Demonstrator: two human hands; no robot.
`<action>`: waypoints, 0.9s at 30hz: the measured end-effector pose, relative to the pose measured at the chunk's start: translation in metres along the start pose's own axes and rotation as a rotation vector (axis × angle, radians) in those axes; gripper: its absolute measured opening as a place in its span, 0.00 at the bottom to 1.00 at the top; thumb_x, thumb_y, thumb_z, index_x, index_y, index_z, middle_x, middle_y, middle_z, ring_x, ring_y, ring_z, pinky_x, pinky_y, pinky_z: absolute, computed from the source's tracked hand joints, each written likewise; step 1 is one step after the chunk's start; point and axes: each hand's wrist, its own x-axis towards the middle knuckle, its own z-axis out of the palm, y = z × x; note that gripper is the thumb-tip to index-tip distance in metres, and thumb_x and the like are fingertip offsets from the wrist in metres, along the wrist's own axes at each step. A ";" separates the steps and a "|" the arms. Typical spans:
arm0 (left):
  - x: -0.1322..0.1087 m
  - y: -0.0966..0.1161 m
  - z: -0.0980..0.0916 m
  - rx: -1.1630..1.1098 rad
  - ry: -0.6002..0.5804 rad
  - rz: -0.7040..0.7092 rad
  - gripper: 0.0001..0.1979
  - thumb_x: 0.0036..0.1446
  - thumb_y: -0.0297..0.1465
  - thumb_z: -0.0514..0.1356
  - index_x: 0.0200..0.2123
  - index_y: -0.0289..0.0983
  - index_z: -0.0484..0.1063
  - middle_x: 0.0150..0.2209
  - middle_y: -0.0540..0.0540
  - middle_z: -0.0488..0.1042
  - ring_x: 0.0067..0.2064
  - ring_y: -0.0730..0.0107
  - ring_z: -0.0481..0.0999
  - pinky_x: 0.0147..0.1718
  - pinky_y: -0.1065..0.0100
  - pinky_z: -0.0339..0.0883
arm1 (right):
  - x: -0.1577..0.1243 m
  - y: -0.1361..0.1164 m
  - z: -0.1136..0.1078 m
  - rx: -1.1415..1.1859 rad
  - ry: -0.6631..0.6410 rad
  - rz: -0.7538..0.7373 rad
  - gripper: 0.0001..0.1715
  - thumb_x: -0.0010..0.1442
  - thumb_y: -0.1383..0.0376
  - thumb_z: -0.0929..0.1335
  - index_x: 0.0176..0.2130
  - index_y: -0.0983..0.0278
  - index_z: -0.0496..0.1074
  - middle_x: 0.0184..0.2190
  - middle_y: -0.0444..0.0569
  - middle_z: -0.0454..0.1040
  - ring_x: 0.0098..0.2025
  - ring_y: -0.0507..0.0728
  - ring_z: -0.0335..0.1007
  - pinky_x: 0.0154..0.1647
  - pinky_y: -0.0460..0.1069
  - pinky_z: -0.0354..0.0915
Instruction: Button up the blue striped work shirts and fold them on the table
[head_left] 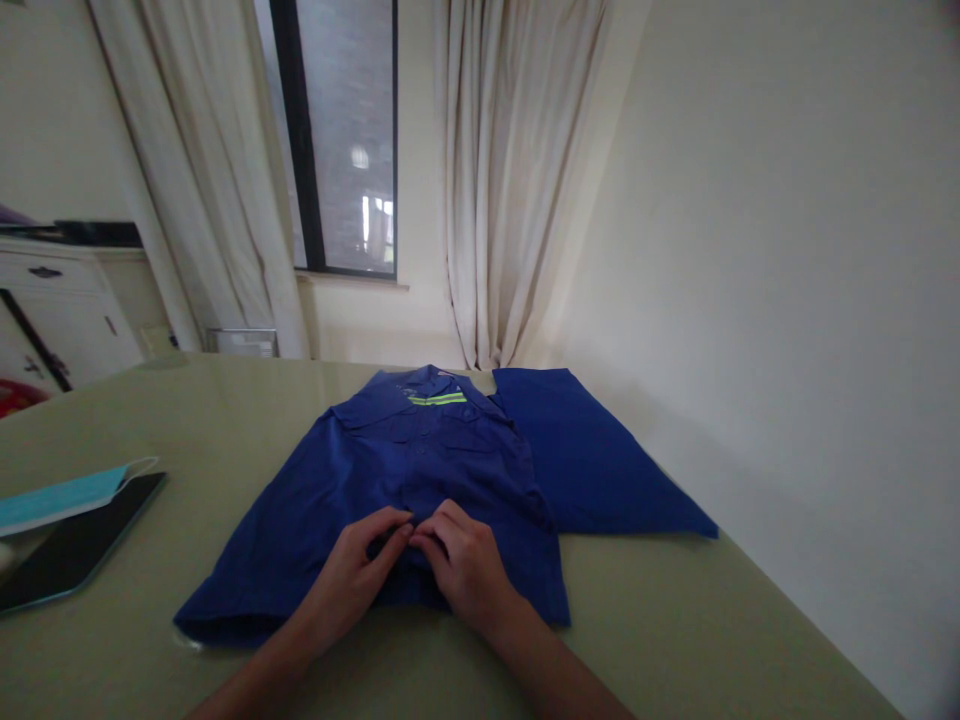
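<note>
A dark blue work shirt (465,480) lies spread on the table, its collar at the far end and its hem toward me. It has chest pockets, a button front and a yellow-green reflective strip. My left hand (360,560) pinches the front placket near the hem. Right beside it, my right hand (465,560) pinches the same edge, fingertips almost touching the left ones. Any button between the fingers is too small to make out. Another folded blue cloth (592,460) lies flat to the right, partly under the shirt.
At the left of the greenish table (637,620) lies a dark flat tablet-like object (82,550) with a light blue face mask (67,497) on it. A white wall (810,350) borders the table's right side. Curtains (495,180) and a window stand behind.
</note>
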 end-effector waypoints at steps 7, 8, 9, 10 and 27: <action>0.006 -0.006 -0.010 0.010 -0.080 -0.082 0.16 0.58 0.45 0.62 0.41 0.43 0.83 0.39 0.46 0.83 0.43 0.56 0.79 0.45 0.65 0.71 | 0.000 0.002 0.008 -0.014 -0.029 0.048 0.08 0.70 0.62 0.68 0.41 0.60 0.77 0.38 0.44 0.75 0.37 0.51 0.73 0.41 0.45 0.66; 0.007 -0.005 -0.014 0.019 -0.113 -0.082 0.16 0.58 0.45 0.62 0.41 0.43 0.83 0.39 0.46 0.83 0.43 0.56 0.79 0.45 0.65 0.71 | 0.001 0.002 0.008 -0.006 -0.036 0.053 0.07 0.70 0.63 0.68 0.41 0.60 0.77 0.38 0.44 0.74 0.38 0.51 0.73 0.41 0.45 0.66; 0.008 -0.005 -0.017 0.028 -0.143 -0.082 0.16 0.58 0.45 0.62 0.42 0.43 0.83 0.39 0.46 0.83 0.42 0.56 0.79 0.44 0.65 0.71 | 0.001 0.002 0.008 0.001 -0.041 0.058 0.06 0.70 0.64 0.68 0.41 0.60 0.77 0.38 0.44 0.74 0.38 0.51 0.73 0.42 0.45 0.66; 0.010 -0.005 -0.020 0.037 -0.167 -0.084 0.16 0.58 0.45 0.63 0.41 0.42 0.83 0.38 0.46 0.83 0.42 0.57 0.79 0.43 0.66 0.70 | 0.001 0.002 0.008 0.005 -0.045 0.062 0.06 0.70 0.64 0.68 0.41 0.60 0.77 0.39 0.44 0.74 0.38 0.51 0.73 0.42 0.45 0.66; 0.006 -0.014 -0.009 0.031 -0.138 -0.072 0.14 0.61 0.42 0.61 0.38 0.39 0.82 0.38 0.45 0.83 0.41 0.58 0.79 0.42 0.66 0.69 | 0.001 0.007 0.007 0.018 -0.024 0.076 0.03 0.66 0.67 0.71 0.38 0.60 0.77 0.37 0.44 0.75 0.38 0.52 0.74 0.40 0.45 0.65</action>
